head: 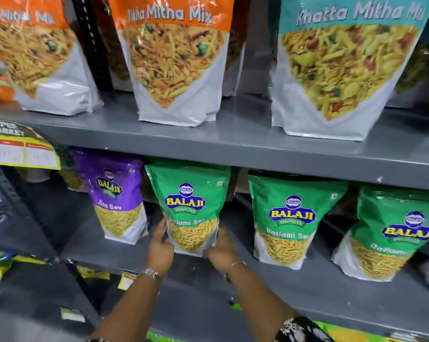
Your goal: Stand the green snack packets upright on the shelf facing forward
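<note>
Three green Balaji Ratlami Sev packets stand upright, labels forward, on the lower grey shelf (270,285). The left green packet (187,193) is held at its base by both hands. My left hand (160,245) presses its lower left edge, and my right hand (221,248) grips its lower right corner. The middle green packet (292,213) and the right green packet (391,233) stand apart to the right, untouched.
A purple Aloo Sev packet (114,193) stands just left of the held packet. On the upper shelf (233,141) stand two orange Tikha Mitha Mix bags (176,58) and a teal Khatta Mitha bag (344,65). A yellow price tag (18,151) hangs at left.
</note>
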`<state>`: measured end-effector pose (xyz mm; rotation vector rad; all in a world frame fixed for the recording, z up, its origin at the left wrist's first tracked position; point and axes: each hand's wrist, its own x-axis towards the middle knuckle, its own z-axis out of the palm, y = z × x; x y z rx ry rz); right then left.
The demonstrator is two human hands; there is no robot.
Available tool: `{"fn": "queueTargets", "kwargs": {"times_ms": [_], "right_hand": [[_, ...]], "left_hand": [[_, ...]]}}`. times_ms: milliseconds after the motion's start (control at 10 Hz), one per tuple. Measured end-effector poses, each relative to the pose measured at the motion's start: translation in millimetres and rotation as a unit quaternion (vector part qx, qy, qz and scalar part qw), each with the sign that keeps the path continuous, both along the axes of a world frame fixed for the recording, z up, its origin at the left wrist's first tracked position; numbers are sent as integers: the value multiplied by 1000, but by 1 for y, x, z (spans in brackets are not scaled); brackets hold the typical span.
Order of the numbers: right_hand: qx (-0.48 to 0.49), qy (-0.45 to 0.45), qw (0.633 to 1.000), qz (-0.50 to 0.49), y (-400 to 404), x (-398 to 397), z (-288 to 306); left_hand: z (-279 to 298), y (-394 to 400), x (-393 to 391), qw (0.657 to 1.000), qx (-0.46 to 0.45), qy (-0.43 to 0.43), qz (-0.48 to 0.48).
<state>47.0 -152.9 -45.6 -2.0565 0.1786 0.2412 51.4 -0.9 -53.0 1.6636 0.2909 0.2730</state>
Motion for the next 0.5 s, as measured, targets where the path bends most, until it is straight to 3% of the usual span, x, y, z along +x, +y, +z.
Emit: {"fn": "queueTargets", "kwargs": {"times_ms": [300,400,500], "right_hand": [[58,19,998,2,-24,-19,18],[36,4,999,40,-31,-25,32],[-34,-9,996,84,-33,-52,36]], "left_hand": [[-15,-20,-1,999,-5,-11,-34],[0,-24,-10,999,-17,23,-22],[7,-26,-52,998,44,28,29]]}}
